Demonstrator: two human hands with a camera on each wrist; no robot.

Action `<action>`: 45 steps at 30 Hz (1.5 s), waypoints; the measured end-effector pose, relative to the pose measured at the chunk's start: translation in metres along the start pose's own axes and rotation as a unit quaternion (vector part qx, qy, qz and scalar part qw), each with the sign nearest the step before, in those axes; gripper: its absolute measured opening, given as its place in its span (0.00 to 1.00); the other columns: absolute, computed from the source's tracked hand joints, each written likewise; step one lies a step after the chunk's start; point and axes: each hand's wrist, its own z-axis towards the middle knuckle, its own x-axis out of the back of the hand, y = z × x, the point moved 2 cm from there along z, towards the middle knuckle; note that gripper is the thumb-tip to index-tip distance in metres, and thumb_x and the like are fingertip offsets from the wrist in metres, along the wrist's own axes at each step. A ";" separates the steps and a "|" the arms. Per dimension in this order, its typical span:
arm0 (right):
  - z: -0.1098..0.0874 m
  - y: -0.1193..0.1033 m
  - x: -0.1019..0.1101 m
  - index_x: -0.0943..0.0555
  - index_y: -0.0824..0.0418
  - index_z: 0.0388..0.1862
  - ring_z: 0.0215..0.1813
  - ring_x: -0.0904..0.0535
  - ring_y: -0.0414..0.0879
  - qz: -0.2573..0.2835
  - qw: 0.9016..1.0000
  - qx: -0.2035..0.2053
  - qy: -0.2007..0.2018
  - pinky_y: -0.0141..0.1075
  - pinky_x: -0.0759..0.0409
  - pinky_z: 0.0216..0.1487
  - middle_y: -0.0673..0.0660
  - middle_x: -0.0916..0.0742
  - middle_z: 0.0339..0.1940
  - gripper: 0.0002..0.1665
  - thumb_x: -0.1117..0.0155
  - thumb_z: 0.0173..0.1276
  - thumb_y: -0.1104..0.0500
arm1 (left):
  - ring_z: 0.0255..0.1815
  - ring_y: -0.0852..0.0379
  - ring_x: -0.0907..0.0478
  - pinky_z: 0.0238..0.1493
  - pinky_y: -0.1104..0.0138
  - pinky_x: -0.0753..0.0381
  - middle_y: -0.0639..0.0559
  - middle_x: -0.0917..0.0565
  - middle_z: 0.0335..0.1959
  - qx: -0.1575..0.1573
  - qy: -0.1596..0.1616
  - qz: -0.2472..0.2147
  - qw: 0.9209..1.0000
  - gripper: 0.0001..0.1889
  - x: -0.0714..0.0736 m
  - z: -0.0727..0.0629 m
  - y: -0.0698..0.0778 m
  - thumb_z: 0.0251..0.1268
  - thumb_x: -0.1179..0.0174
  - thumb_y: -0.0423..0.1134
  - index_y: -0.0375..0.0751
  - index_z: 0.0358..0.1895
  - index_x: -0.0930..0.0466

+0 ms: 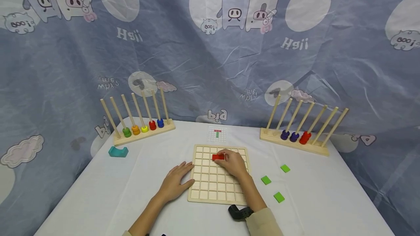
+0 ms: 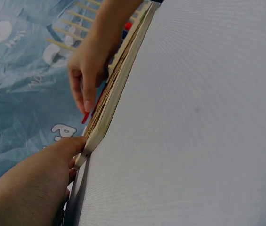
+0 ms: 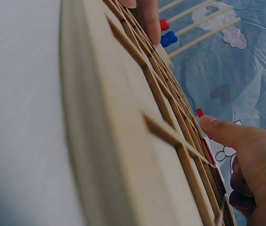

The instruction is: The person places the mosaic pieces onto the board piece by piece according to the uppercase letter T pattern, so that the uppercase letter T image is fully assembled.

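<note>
A square wooden grid board [image 1: 217, 196] lies on the table. My right hand [image 1: 233, 163] is over its upper part and pinches a red tile [image 2: 85, 117] between thumb and fingers. More red [image 1: 215, 157] shows in the grid cells beside those fingertips; how many tiles lie there is partly hidden by the hand. My left hand [image 1: 175, 182] rests at the board's left edge, fingers extended, with fingertips and thumb touching the rim. Behind the board lies a small printed card [image 1: 212, 137] with a red and green T pattern on a grid.
Three green tiles [image 1: 279, 197] lie right of the board. Wooden peg racks with coloured beads stand at the back left [image 1: 152, 131] and back right [image 1: 272, 136]. A teal curved block [image 1: 118, 152] sits near the left rack. A patterned cloth [image 1: 210, 65] hangs behind the table.
</note>
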 end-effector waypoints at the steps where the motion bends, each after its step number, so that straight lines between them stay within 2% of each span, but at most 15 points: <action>1: 0.001 -0.001 -0.001 0.16 0.54 0.41 0.15 0.45 0.38 0.000 1.000 0.001 0.001 0.30 0.47 0.15 0.46 0.34 0.10 0.20 0.28 0.51 0.46 | 0.69 0.50 0.42 0.67 0.53 0.47 0.53 0.32 0.65 0.000 0.000 0.000 1.000 0.29 0.000 0.000 0.000 0.61 0.43 0.54 0.46 0.64 0.31; 7: 0.004 -0.003 -0.005 0.16 0.54 0.42 0.15 0.47 0.39 -0.020 1.000 0.003 0.002 0.30 0.49 0.15 0.46 0.35 0.09 0.20 0.29 0.52 0.46 | 0.69 0.51 0.42 0.67 0.54 0.47 0.55 0.32 0.65 0.001 -0.002 0.004 1.000 0.29 -0.001 0.000 0.000 0.61 0.43 0.54 0.46 0.64 0.31; 19: 0.009 -0.002 -0.007 0.17 0.54 0.43 0.16 0.46 0.39 -0.051 0.999 -0.008 -0.016 0.31 0.48 0.16 0.47 0.34 0.10 0.21 0.30 0.53 0.45 | 0.69 0.51 0.43 0.67 0.54 0.47 0.54 0.32 0.65 0.003 -0.002 0.004 1.000 0.29 0.000 0.000 0.001 0.61 0.43 0.54 0.46 0.65 0.32; 29: 0.008 -0.002 -0.007 0.16 0.53 0.44 0.16 0.47 0.40 -0.043 0.999 -0.012 -0.017 0.32 0.50 0.16 0.47 0.35 0.10 0.21 0.30 0.53 0.45 | 0.69 0.51 0.43 0.67 0.53 0.47 0.53 0.32 0.65 0.004 -0.003 0.002 1.000 0.29 -0.001 0.000 0.001 0.62 0.43 0.54 0.46 0.65 0.32; 35: 0.004 0.000 -0.004 0.16 0.53 0.43 0.14 0.46 0.38 -0.017 1.000 -0.004 -0.003 0.30 0.48 0.14 0.46 0.35 0.09 0.22 0.29 0.52 0.44 | 0.69 0.51 0.43 0.67 0.54 0.47 0.53 0.32 0.65 0.003 -0.001 0.004 1.000 0.29 -0.001 -0.001 0.001 0.62 0.44 0.54 0.46 0.64 0.32; 45: -0.007 0.012 0.016 0.17 0.56 0.45 0.13 0.43 0.38 0.006 1.000 -0.006 0.009 0.31 0.44 0.14 0.47 0.32 0.09 0.23 0.30 0.53 0.46 | 0.69 0.51 0.43 0.67 0.54 0.46 0.53 0.31 0.65 -0.001 0.004 0.009 1.000 0.29 -0.001 -0.001 0.000 0.62 0.43 0.54 0.46 0.64 0.31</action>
